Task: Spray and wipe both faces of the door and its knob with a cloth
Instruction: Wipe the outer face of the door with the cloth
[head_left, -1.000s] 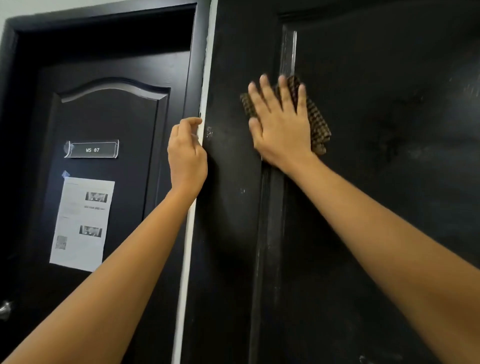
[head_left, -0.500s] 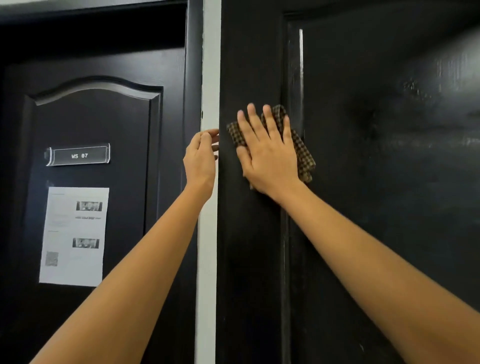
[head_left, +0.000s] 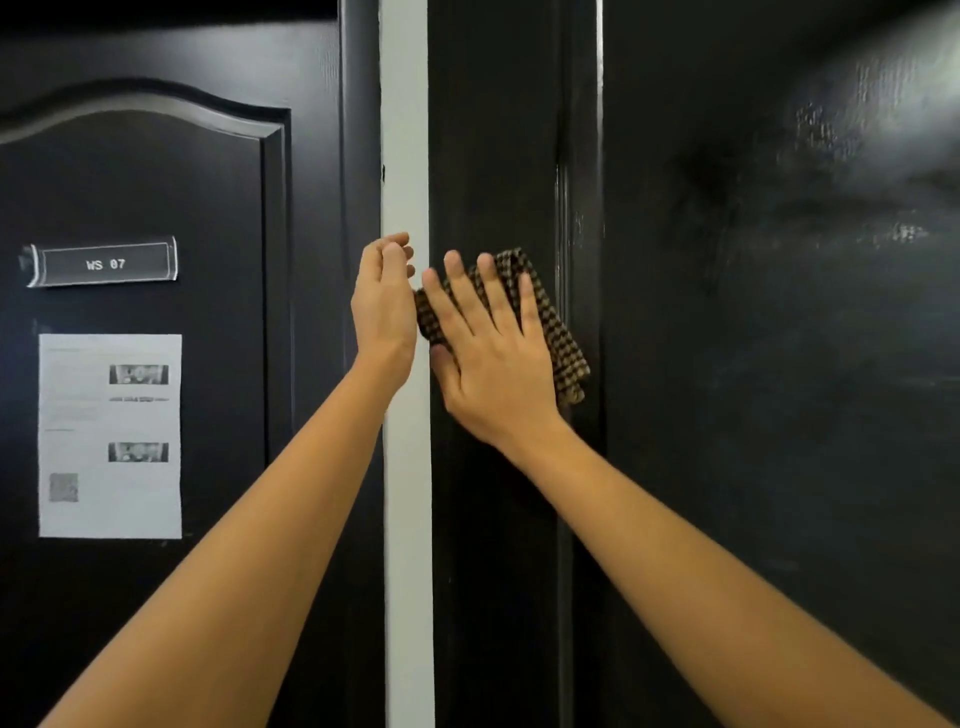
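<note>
Seemingly mid-wipe on one face. Presses brown-and-black checked cloth (head_left: 567, 349) flat against black glossy panelled door (head_left: 493, 130), just right of white door edge (head_left: 406, 519), under right hand (head_left: 498, 369) with fingers straight and spread. Curls left hand (head_left: 382, 312) fingers round that edge, apparently gripping to steady it. Shows smeary sheen far right of the edge, probably damp, so spraying here likely done. Leaves, by this judgement, the other face and the knob; knob and sprayer out of view.
</note>
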